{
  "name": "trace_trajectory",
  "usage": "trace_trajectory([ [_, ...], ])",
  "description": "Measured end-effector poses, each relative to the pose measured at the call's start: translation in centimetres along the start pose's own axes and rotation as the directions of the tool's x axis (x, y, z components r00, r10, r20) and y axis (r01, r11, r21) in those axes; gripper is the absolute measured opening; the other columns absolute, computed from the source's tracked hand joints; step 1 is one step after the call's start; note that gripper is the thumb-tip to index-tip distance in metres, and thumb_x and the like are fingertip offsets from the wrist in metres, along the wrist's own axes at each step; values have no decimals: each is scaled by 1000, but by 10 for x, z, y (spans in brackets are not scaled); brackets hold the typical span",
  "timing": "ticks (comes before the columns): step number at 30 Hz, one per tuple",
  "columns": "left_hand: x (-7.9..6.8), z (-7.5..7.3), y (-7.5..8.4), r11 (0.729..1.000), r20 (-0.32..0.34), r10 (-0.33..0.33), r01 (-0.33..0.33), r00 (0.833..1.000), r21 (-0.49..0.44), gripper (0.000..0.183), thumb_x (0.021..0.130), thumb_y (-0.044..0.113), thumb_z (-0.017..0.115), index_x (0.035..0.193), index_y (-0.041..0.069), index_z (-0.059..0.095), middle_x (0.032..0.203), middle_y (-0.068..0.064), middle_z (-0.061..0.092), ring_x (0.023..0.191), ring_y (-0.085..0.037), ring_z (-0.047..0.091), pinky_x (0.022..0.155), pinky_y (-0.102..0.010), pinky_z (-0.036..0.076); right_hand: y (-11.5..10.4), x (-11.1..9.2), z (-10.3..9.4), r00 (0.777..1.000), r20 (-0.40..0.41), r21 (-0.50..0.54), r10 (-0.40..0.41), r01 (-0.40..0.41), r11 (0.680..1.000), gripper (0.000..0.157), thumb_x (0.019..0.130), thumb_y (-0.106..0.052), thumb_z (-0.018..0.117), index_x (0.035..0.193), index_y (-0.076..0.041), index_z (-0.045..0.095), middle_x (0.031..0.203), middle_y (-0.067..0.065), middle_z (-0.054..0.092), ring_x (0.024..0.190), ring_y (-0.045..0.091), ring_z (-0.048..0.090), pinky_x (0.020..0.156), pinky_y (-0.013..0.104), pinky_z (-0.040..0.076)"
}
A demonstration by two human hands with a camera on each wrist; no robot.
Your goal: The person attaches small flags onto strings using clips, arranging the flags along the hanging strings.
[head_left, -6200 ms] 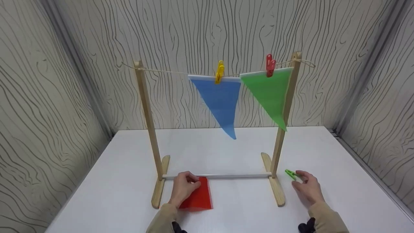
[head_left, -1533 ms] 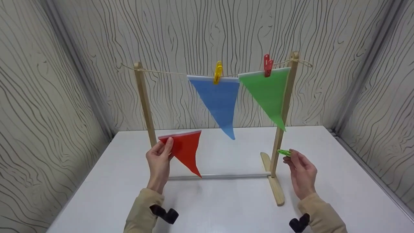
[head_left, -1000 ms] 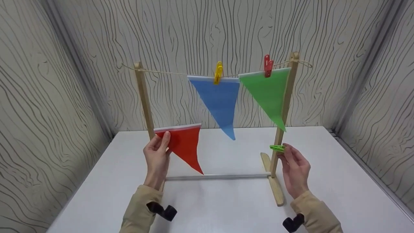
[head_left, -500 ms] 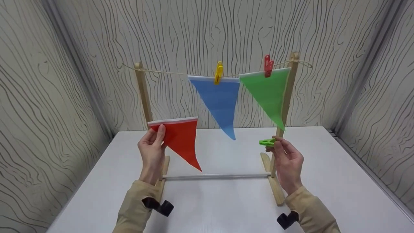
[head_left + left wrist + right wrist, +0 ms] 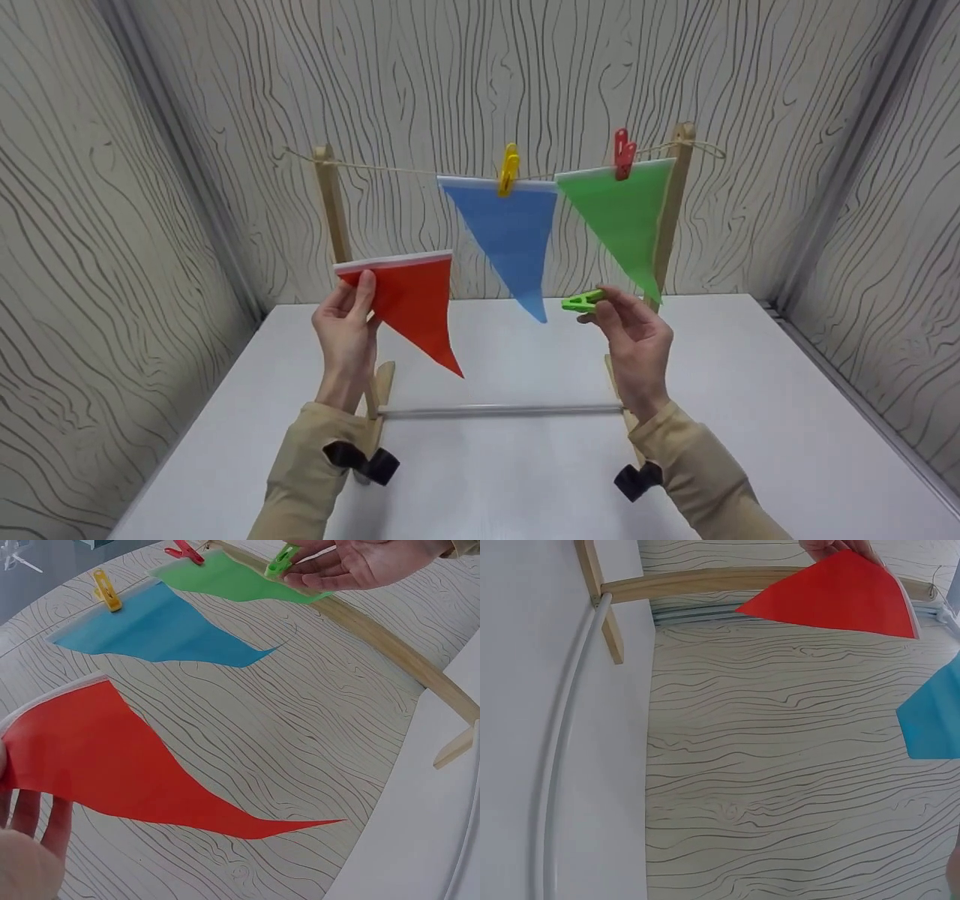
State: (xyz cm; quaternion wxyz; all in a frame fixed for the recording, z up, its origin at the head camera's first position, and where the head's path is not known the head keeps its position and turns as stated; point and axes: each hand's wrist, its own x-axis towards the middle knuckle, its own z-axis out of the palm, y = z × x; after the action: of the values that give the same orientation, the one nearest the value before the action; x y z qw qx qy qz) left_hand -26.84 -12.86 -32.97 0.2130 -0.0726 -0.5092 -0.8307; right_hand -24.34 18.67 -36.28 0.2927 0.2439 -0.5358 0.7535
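In the head view my left hand (image 5: 346,334) pinches a red triangular pennant (image 5: 416,304) near its upper left corner, thumb in front. The pennant's white top edge lies below the string (image 5: 390,168), and its point hangs down to the right. My right hand (image 5: 636,341) pinches a green clothespin (image 5: 583,301) between thumb and fingers, its nose pointing left. A blue pennant (image 5: 506,240) hangs from the string under a yellow clothespin (image 5: 508,171). To its right a green pennant (image 5: 626,217) hangs under a red clothespin (image 5: 624,155). In the right wrist view my right hand barely shows.
Two wooden posts (image 5: 334,206) carry the string. A white rod (image 5: 499,410) joins their feet low over the white table (image 5: 495,480). Behind stands a wall (image 5: 480,90) with a wood-grain pattern.
Both hands have risen from the table area. The left lifted the red pennant towards the string's left part; the right carried the green clothespin up and left.
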Motion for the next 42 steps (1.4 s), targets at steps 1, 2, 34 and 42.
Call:
trace_trajectory([
  [1,1,1,1,1000,0,2,-2,1000,-3,36,99,12,62,133,1,61,112,1,76,113,-23,69,98,-44,57,0,3,3,1000,5,-1,-2,2,1000,24,98,3,58,118,-3,69,106,-1,73,86,11,72,86,24,60],
  [2,1,1,2,1000,-2,3,-4,1000,-8,36,99,12,62,133,0,61,112,0,76,113,-23,69,98,-44,57,0,5,6,1000,14,1,-2,2,1000,24,98,3,58,117,-5,70,106,-1,74,85,11,72,85,24,60],
  [34,28,26,38,998,8,47,-47,999,-36,37,100,13,60,135,3,60,115,-2,73,115,-25,66,103,-50,54,-28,80,100,989,114,-278,-94,123,953,30,95,-4,66,122,10,63,101,9,74,78,21,73,75,26,61],
  [42,34,29,45,999,4,37,-37,999,-16,37,100,17,60,135,4,59,121,-5,71,117,-25,66,103,-48,55,-28,91,117,985,130,-302,-115,150,942,29,95,-2,65,122,7,64,106,20,73,82,34,72,75,26,62],
])
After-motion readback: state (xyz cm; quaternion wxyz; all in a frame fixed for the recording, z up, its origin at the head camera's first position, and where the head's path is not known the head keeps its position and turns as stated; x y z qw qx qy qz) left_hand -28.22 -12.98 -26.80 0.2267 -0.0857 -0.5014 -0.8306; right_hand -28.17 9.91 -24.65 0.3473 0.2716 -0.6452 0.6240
